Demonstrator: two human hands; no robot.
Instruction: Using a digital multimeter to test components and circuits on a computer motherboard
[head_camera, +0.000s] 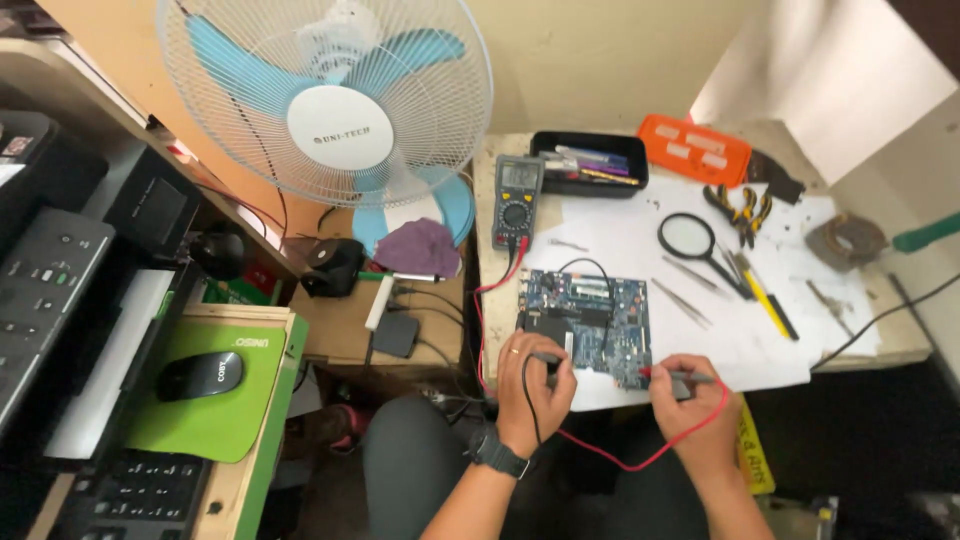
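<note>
A blue circuit board (590, 305) lies on white paper at the table's near edge. My left hand (530, 385) grips a black test probe (548, 360) with its tip on the board's near left part. My right hand (690, 395) holds a red test probe (668, 375) against the board's near right corner. Red and black leads run from the probes to a grey multimeter (517, 200) standing behind the board. A black watch sits on my left wrist.
Behind the board lie a magnifying glass (688, 238), tweezers (682, 303), pliers (742, 210), a yellow-handled tool (765, 305), a black tray of pens (590, 162) and an orange case (695, 150). A desk fan (325, 100) stands at left, above a mouse (200, 375) on a green pad.
</note>
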